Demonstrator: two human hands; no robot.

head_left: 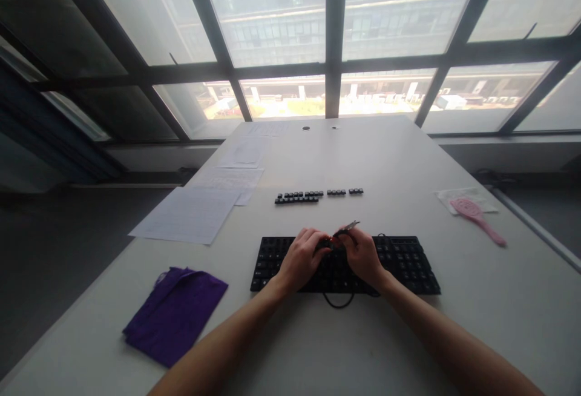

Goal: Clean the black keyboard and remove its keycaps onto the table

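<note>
A black keyboard point(403, 266) lies across the white table in front of me. Over its upper middle part both hands meet, fingers bent. My right hand point(362, 255) grips a small tool point(350, 225) with a metallic tip that points up and to the right. Close beside it, my left hand point(303, 257) is closed with thumb and fingers pinched around something small and dark that I cannot make out. Beyond the keyboard stand black keycaps point(297, 200) in two rows, the back one broken by gaps. A black cable point(338, 306) loops out below the keyboard's front edge.
A folded purple cloth point(177, 314) lies at the front left of the table point(363, 160). Paper sheets point(186, 214) spread along the left edge. On the right, a pink hairbrush point(474, 214) rests partly on a clear plastic bag point(485, 201). Large windows stand behind the table.
</note>
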